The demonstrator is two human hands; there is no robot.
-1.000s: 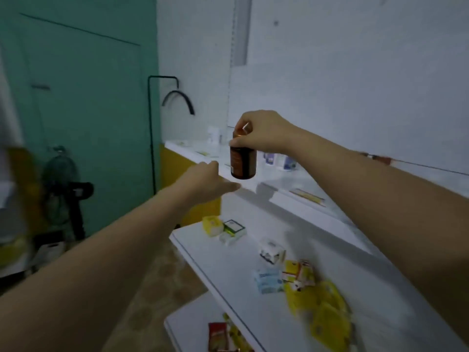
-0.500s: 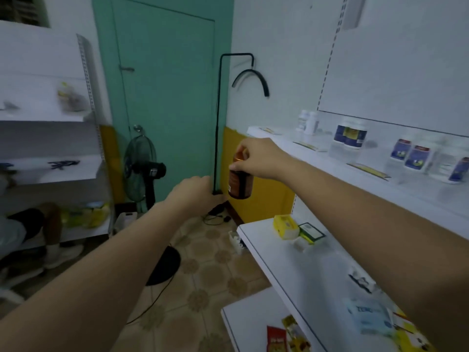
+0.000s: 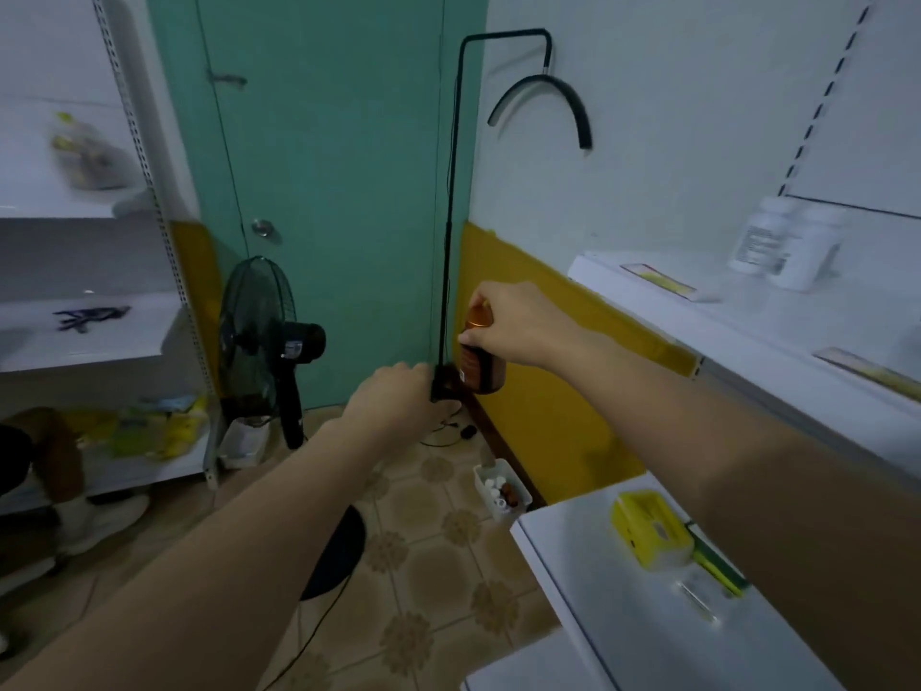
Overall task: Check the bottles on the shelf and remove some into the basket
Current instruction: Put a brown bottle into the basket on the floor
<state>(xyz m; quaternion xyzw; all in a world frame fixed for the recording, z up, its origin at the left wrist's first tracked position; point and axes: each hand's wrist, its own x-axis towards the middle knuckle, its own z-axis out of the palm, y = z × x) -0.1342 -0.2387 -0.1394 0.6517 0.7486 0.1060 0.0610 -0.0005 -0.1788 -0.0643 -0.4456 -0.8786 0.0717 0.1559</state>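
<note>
On the far left stands a white rack (image 3: 79, 336) with some blurry yellow packs on its low board. Next to it a dark fan (image 3: 256, 336) stands on the floor in front of a green door (image 3: 324, 167).

In the middle, the left hand (image 3: 398, 406) reaches out over the floor. Its fingers are bent a little and loose, and I see nothing in it. Just past it a thin black pole (image 3: 448, 216) goes up beside the door.

Right of the pole is the brown bottle (image 3: 482, 374). It hangs in the air over the floor, away from the shelves and close to the left hand. The right hand (image 3: 521, 326) holds it from above, with fingers and thumb pinched round its top.

Lower down, a small white basket (image 3: 518, 503) sits on the floor against the yellow wall, just beside the corner of the low shelf (image 3: 623, 615). A few small things lie in it.

On the low shelf sits a yellow box (image 3: 648, 533). On the high shelf (image 3: 777, 336), far right, two white bottles (image 3: 785, 246) stand side by side.
</note>
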